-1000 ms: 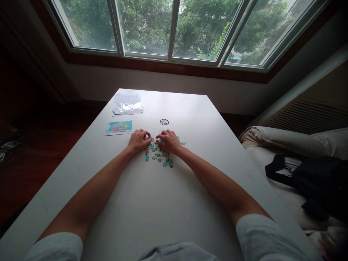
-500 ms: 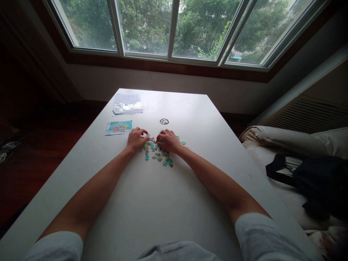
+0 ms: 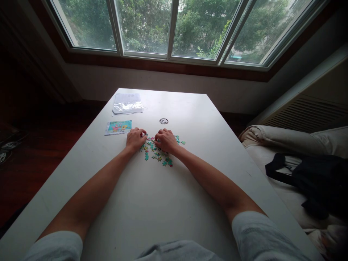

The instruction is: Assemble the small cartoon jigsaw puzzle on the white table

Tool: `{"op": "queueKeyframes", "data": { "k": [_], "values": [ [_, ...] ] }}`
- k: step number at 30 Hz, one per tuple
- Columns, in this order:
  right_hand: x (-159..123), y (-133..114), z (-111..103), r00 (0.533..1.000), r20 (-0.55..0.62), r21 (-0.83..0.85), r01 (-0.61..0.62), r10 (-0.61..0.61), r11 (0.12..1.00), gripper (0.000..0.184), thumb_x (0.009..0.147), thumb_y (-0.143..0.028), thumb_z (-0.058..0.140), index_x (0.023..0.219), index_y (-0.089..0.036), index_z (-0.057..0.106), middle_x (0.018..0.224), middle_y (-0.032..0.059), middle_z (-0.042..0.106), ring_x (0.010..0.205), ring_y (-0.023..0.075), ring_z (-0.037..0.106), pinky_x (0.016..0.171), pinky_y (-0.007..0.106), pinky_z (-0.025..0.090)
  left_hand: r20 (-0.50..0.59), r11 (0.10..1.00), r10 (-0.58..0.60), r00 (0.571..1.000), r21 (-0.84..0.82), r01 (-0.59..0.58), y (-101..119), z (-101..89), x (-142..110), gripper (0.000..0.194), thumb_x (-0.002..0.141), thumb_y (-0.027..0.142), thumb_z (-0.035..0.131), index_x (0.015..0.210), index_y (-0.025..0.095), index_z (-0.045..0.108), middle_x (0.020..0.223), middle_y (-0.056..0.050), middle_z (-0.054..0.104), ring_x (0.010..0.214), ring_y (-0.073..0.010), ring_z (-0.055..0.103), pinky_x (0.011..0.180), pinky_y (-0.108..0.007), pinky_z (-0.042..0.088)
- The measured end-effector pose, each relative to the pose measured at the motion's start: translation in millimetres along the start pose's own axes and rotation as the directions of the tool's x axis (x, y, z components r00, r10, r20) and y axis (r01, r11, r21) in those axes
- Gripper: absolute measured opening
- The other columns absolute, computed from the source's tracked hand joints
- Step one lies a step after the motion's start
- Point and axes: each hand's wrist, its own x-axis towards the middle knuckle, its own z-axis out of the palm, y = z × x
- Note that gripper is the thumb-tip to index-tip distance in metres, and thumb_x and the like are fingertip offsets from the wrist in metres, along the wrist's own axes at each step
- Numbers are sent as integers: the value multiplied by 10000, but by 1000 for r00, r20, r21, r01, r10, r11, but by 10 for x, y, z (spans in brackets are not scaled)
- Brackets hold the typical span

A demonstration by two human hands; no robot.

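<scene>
Small teal, yellow and pink jigsaw puzzle pieces (image 3: 151,146) lie scattered on the white table (image 3: 152,203), several of them between and below my hands. At the left edge of this pile my left hand (image 3: 135,140) is closed, its thumb and index finger drawn together at a small puzzle piece that barely shows. My right hand (image 3: 166,141) rests over the pile's right part with curled fingers pointing left. Its fingertips are closed down among the pieces, and what they hold is hidden. Some pieces lie beyond and under this hand.
Left of the pile lies a colourful cartoon picture card (image 3: 119,127). Behind it is a clear plastic bag with papers (image 3: 127,103). A small dark-rimmed oval (image 3: 164,121) sits beyond my hands. To the right, a dark bag (image 3: 315,181) rests on a pale cushioned seat (image 3: 282,143).
My right hand has shifted slightly left over the pieces. The thumb and index finger of my left hand have drawn closer together.
</scene>
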Motion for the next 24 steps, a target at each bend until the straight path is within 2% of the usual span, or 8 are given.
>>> {"op": "queueKeyframes", "data": {
  "k": [4, 9, 16, 20, 24],
  "values": [
    [17, -2, -23, 999, -35, 13, -24, 24, 1000, 159, 929, -336, 649, 972, -217, 744, 1096, 87, 673, 1077, 253, 533, 971, 393, 359, 11, 1000, 6, 1000, -4, -6, 17, -12, -2, 178, 861, 319, 621, 979, 255, 737, 901, -67, 649, 938, -276, 562, 866, -429, 446],
    [62, 116, -56, 993, -64, 61, -91, 95, 994, 207, 972, -357, 603, 1058, -228, 740, 1101, 91, 670, 1073, 251, 539, 949, 384, 370, 18, 999, 33, 999, -29, -33, 33, -43, -19, 191, 869, 306, 616, 999, 257, 747, 929, -70, 650, 971, -276, 560, 900, -435, 456],
    [3, 395, -91, 988, -82, 118, -124, 134, 985, 220, 1003, -283, 546, 1071, -228, 747, 1065, 79, 693, 1031, 232, 562, 901, 352, 382, 90, 964, 257, 962, -101, -247, 93, -71, -78, 197, 894, 279, 611, 992, 291, 782, 1077, -60, 670, 1113, -274, 528, 1009, -450, 435],
    [-114, 491, -91, 995, -40, 103, -85, 90, 991, 176, 971, -307, 609, 1029, -226, 754, 1060, 75, 698, 1025, 231, 562, 889, 344, 384, 101, 957, 281, 954, -100, -271, 95, -33, -90, 213, 907, 291, 603, 1021, 289, 783, 1085, -66, 677, 1133, -279, 523, 1015, -460, 431],
    [-212, 452, -55, 999, 3, 53, -54, 53, 997, 162, 931, -364, 670, 990, -239, 754, 1066, 73, 690, 1043, 240, 554, 888, 355, 377, 91, 955, 288, 953, -96, -279, 92, -8, -80, 227, 911, 314, 600, 1054, 276, 773, 1095, -72, 679, 1141, -283, 520, 1014, -464, 439]
  ]
}}
